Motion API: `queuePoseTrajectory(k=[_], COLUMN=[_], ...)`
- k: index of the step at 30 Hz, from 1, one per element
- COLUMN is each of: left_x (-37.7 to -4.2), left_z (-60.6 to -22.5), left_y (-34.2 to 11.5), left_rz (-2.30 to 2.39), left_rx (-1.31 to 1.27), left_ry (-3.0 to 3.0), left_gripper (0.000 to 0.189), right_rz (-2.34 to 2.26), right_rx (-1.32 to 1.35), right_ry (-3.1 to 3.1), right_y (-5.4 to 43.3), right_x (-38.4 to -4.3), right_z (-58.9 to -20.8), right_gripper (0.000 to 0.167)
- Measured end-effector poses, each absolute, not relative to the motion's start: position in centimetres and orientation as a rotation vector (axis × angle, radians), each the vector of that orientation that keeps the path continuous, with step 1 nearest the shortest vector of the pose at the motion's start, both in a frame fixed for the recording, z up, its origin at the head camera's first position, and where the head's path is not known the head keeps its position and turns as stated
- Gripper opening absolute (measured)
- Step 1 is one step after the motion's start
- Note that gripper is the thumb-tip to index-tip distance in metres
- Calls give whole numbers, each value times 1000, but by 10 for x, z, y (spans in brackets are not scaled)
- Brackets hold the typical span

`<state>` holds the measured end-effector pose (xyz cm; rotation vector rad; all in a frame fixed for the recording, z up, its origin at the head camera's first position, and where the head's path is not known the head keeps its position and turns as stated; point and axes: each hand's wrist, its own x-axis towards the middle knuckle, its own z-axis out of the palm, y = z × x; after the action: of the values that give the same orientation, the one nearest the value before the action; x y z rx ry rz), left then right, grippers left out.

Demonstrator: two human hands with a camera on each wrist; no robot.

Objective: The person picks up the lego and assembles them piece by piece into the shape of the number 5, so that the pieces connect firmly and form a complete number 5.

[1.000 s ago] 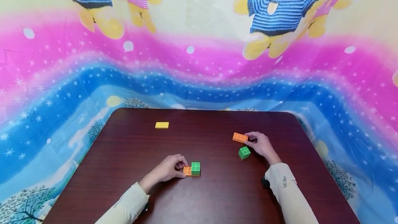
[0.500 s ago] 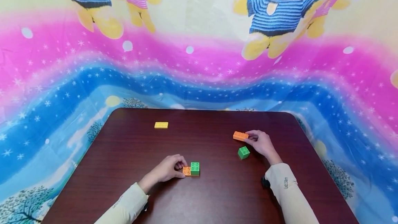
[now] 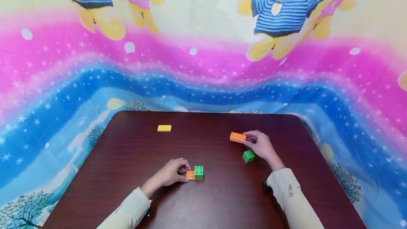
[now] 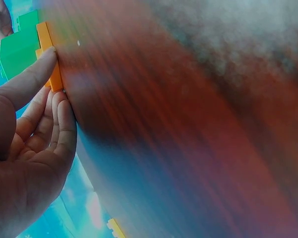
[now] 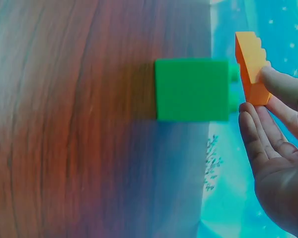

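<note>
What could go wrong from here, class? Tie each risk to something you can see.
The right hand pinches the raised orange brick near one end, so it might tip or slip. The loose green block stands close to that hand and could get knocked.

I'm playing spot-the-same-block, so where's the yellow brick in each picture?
Head: the yellow brick is left of the middle, a bit below halfway down.
Left wrist: the yellow brick is at the bottom edge, left of the middle, partly cut off.
Right wrist: not in it.
Shared landmark: the reddish-brown table, in all three views.
</note>
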<state>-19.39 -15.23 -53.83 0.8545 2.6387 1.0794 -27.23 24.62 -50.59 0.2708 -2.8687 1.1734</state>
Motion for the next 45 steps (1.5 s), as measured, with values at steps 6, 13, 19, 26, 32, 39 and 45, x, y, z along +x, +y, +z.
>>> queuePoseTrajectory(k=[6, 13, 19, 26, 32, 39, 45], left_x=[-194, -195, -195, -194, -193, -194, -194], left_z=[-538, -538, -538, -537, -537, -536, -536], left_y=[-152, -151, -150, -150, -151, -151, -152], left_rz=[1069, 1068, 1072, 1073, 1072, 1074, 1073], left_rx=[856, 854, 847, 837, 827, 830, 823], left_ry=[2642, 2637, 2633, 2635, 2636, 2636, 2632], left_gripper=[28, 28, 28, 28, 28, 28, 29], right_rz=[1205, 1211, 1240, 1309, 1338, 1372, 1384], right_rx=[321, 368, 412, 438, 492, 596, 637], right_ry=[-2845, -2831, -2828, -2834, -2820, -2790, -2796], right_y=[232, 215, 199, 180, 165, 151, 142], right_x=[-266, -256, -247, -236, -227, -218, -210], right_z=[-501, -498, -496, -492, -490, -491, -493], right_gripper=[38, 36, 35, 35, 35, 35, 35])
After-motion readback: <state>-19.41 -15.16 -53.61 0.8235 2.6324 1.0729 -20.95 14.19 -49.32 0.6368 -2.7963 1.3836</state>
